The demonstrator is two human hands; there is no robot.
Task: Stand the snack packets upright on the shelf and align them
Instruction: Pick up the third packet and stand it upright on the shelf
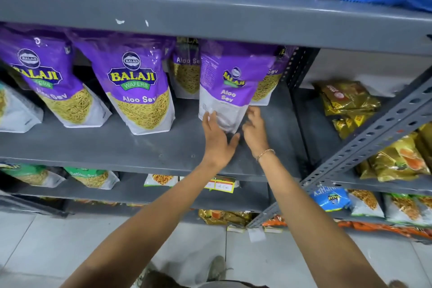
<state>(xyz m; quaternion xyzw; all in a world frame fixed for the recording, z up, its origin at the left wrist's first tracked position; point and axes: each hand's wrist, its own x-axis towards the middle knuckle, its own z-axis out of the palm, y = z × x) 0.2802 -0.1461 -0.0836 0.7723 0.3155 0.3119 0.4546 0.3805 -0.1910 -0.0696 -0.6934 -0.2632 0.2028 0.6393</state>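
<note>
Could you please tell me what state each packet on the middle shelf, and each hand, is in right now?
Turned packet: upright, twisted side-on, between both hands.
Centre Aloo Sev packet: upright, front facing out, leaning slightly.
Left Aloo Sev packet: upright, leaning.
Back packets: upright behind, partly hidden.
Left hand: open, fingers on the turned packet's base.
Right hand: open, at the base's right edge.

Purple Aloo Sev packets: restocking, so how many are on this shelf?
6 visible: far-left edge, left, centre, one behind, one between both hands, one behind it. More may be hidden.
</note>
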